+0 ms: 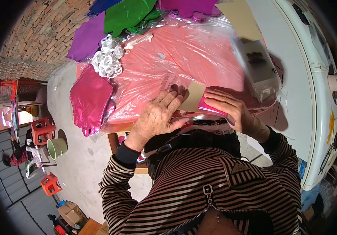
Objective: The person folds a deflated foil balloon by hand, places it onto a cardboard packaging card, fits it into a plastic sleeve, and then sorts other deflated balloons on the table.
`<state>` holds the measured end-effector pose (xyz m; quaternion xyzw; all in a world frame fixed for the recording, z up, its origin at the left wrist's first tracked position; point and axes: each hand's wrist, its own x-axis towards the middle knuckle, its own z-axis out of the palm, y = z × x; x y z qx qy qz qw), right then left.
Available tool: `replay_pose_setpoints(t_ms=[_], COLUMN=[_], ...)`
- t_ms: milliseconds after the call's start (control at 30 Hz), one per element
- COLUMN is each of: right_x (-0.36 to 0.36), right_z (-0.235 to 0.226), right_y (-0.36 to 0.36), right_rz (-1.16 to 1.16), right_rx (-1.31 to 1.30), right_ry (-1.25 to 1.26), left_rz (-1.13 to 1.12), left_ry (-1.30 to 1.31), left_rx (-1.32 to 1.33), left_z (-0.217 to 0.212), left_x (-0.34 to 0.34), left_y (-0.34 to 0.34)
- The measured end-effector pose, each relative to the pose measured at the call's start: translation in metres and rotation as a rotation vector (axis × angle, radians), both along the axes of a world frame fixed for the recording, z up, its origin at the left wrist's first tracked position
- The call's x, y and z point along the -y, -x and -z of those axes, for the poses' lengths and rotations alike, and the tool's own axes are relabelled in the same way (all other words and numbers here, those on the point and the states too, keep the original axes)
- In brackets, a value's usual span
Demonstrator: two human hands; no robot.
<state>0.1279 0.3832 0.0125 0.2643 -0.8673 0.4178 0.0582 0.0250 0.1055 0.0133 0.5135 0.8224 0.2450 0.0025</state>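
Observation:
A tan card (194,95) lies in front of me on a plastic-covered pink pile (152,74). At its left end is my left hand (156,114), fingers bent and thumb along the near side, gripping the card. My right hand (231,111) is closed on a bright pink folded sheet (206,105), which overlaps the card's right part. Its fingers lie across the top of the sheet; the thumb is mostly hidden. White threads (211,129) hang at the near edge below the hands.
A bundle of white elastic loops (109,56) sits left of the pile's middle. Shiny magenta (90,100), purple (85,37) and green (129,15) foil pieces surround it. Clear plastic bags (257,66) lie at right. Beyond the floor stand red stools (42,130) and a pale green bucket (57,148).

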Motion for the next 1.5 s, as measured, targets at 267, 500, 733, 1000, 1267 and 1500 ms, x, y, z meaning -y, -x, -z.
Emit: replay_pose_setpoints(t_ms=[267, 500, 733, 1000, 1267, 1500], right_x=[-0.002, -0.001, 0.004, 0.006, 0.003, 0.010], right_z=[0.007, 0.009, 0.001, -0.005, 0.005, 0.018], right_y=[0.002, 0.002, 0.000, -0.001, -0.007, -0.016], right_rz=[0.037, 0.025, 0.022, -0.132, -0.094, -0.091], right_rx=[0.084, 0.080, 0.022, -0.269, -0.340, -0.387], right_ry=[0.063, 0.089, 0.046, -0.250, -0.362, -0.399], left_rz=[-0.088, -0.340, -0.465, -0.397, -0.353, -0.268], left_ry=[-0.141, -0.242, -0.187, -0.063, 0.081, 0.196], left_rx=[0.155, 0.133, 0.100, 0.007, -0.009, 0.034], left_z=[0.018, 0.028, 0.026, 0.003, 0.002, -0.005], left_x=[0.002, -0.025, -0.019, -0.009, -0.016, -0.031], left_y=[0.001, -0.017, -0.018, 0.000, -0.022, -0.030])
